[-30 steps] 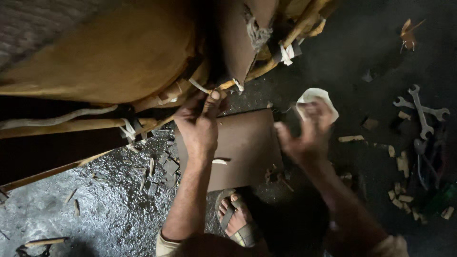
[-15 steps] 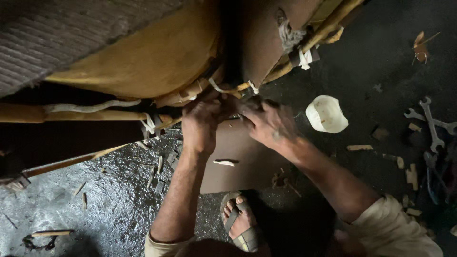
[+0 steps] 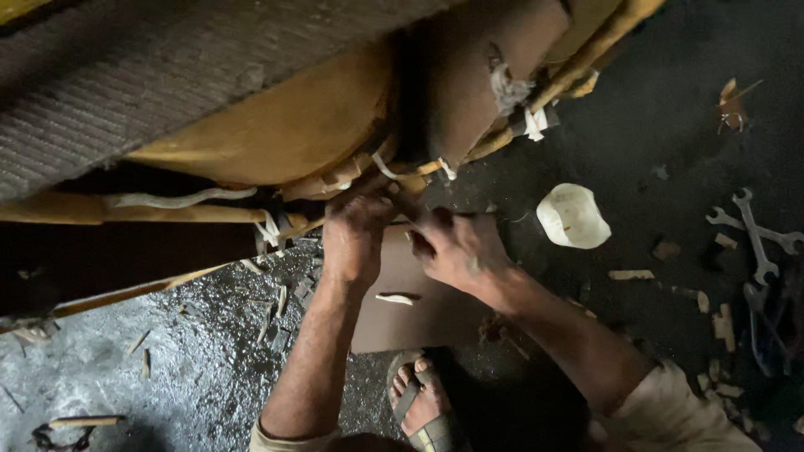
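Pale cane binding strip point(image 3: 387, 167) at upper centre, where the tan woven cane frame point(image 3: 276, 125) meets a brown board point(image 3: 469, 75), pinched by left hand point(image 3: 356, 238) and closed right hand point(image 3: 456, 251), seemingly mid-wrap, calling next for a firm pull; white bowl point(image 3: 572, 218), steel spanners point(image 3: 754, 230) right.

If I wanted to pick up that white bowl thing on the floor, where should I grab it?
Probably by the rim. The white bowl-like piece lies alone on the dark floor with its hollow side facing up, so its thin edge is exposed all around. Come straight down from above and pinch the edge on the right side, away from the right hand; nothing crowds it there.
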A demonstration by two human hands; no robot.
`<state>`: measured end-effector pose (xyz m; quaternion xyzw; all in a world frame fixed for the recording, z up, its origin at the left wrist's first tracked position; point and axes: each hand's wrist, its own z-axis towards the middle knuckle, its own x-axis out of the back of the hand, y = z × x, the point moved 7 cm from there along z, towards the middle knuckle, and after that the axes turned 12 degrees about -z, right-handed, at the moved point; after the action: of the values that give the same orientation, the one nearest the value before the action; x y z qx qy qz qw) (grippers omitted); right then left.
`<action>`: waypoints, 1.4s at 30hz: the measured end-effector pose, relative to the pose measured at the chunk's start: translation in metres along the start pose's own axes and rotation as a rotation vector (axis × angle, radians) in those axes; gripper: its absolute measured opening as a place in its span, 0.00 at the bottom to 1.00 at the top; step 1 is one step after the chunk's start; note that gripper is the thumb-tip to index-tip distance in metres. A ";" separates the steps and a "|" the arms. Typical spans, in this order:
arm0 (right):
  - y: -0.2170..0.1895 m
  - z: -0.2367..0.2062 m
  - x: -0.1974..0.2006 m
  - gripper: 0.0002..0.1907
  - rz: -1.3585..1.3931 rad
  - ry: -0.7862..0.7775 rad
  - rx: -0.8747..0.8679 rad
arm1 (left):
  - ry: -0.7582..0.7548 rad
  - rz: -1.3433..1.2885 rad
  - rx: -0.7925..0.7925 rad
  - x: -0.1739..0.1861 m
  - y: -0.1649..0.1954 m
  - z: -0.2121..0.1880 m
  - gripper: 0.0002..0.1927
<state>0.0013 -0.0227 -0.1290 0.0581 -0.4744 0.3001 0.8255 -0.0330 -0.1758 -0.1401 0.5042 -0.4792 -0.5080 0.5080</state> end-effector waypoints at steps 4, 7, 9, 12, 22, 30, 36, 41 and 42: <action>0.014 -0.011 0.006 0.30 -0.020 0.016 -0.045 | -0.064 -0.320 0.143 -0.004 -0.007 -0.001 0.16; 0.028 -0.008 0.006 0.31 0.110 -0.108 -0.124 | 0.019 -0.417 0.213 -0.002 -0.008 -0.002 0.20; 0.021 0.002 0.016 0.37 0.124 -0.020 -0.011 | -0.040 -0.088 0.034 -0.003 0.009 -0.002 0.17; 0.027 0.001 -0.015 0.42 -0.019 -0.511 -0.199 | -0.156 0.277 -0.174 -0.013 0.026 -0.003 0.17; 0.015 0.011 -0.007 0.50 0.260 -0.411 -0.264 | 0.060 -0.594 0.259 -0.008 -0.016 -0.006 0.27; -0.002 0.012 0.014 0.40 -0.049 -0.306 -0.018 | -0.104 0.286 -0.215 -0.010 0.028 -0.012 0.20; 0.027 0.001 0.007 0.29 0.212 -0.313 -0.254 | 0.070 -0.635 0.331 -0.010 0.000 -0.007 0.30; 0.021 0.030 0.016 0.23 0.155 0.050 -0.085 | 0.083 -0.656 0.315 -0.008 -0.005 0.001 0.32; 0.019 0.035 0.019 0.21 0.156 0.087 -0.072 | 0.067 -0.648 0.298 -0.008 -0.005 0.001 0.31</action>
<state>-0.0282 -0.0127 -0.0985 -0.0217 -0.4518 0.3487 0.8209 -0.0343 -0.1677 -0.1453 0.7150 -0.3465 -0.5504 0.2566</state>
